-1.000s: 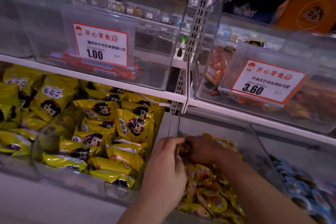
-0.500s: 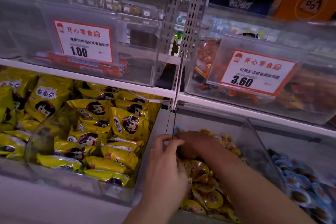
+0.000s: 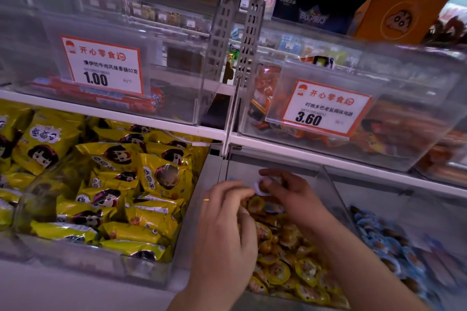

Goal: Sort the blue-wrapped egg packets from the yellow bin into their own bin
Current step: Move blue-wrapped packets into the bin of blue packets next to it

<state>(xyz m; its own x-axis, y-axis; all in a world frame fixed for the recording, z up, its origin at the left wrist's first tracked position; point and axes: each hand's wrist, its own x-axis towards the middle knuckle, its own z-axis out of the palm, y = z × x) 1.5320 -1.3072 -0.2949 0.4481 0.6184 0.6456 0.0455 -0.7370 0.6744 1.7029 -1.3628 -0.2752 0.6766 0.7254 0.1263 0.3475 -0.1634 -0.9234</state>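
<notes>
The clear middle bin holds several yellow-wrapped egg packets. Both my hands are in its far left corner. My right hand pinches a small pale, blue-edged packet between thumb and fingers, lifted just above the pile. My left hand, with a ring on one finger, has curled fingertips down among the yellow packets; whether it grips one is hidden. The bin to the right holds several blue-wrapped egg packets.
A slanted clear divider separates the two egg bins. On the left, a bin of large yellow snack bags. Above, a white shelf edge carries clear bins with price tags 1.00 and 3.60.
My right hand has risen out of the yellow pile and now pinches a pale blue-edged packet. My left hand stays in the same corner. The view has shifted slightly.
</notes>
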